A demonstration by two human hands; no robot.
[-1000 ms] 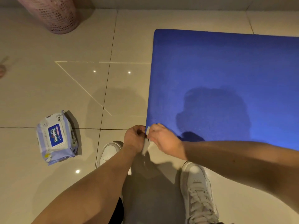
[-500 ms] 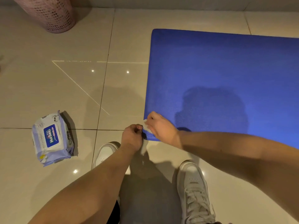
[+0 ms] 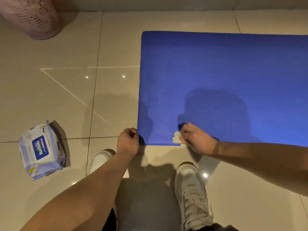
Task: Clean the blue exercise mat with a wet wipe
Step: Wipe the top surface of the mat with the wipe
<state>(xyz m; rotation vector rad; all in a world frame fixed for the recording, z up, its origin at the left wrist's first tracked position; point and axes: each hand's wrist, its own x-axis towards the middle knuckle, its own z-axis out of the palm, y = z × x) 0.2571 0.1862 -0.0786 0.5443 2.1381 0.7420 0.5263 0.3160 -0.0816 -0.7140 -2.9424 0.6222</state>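
Seen from the head view, the blue exercise mat (image 3: 225, 72) lies flat on the tiled floor (image 3: 50, 97), its near-left corner just ahead of the person's white shoes (image 3: 191, 185). The right hand (image 3: 196, 139) pinches a bunched wet wipe (image 3: 177, 138) and presses it onto the mat's near edge, a little way in from that corner. The left hand (image 3: 128, 142) sits with curled fingers against the corner itself; whether it actually grips the edge cannot be told. A pack of wipes (image 3: 41, 150) lies on the floor well to the left, and a pink basket (image 3: 31, 17) stands at far left. The wipe is judged light, limp and damp, best held as a wad under the fingertips. The mat looks soft and flexible, liable to slide on glossy tile, so steadying its corner seems sensible.
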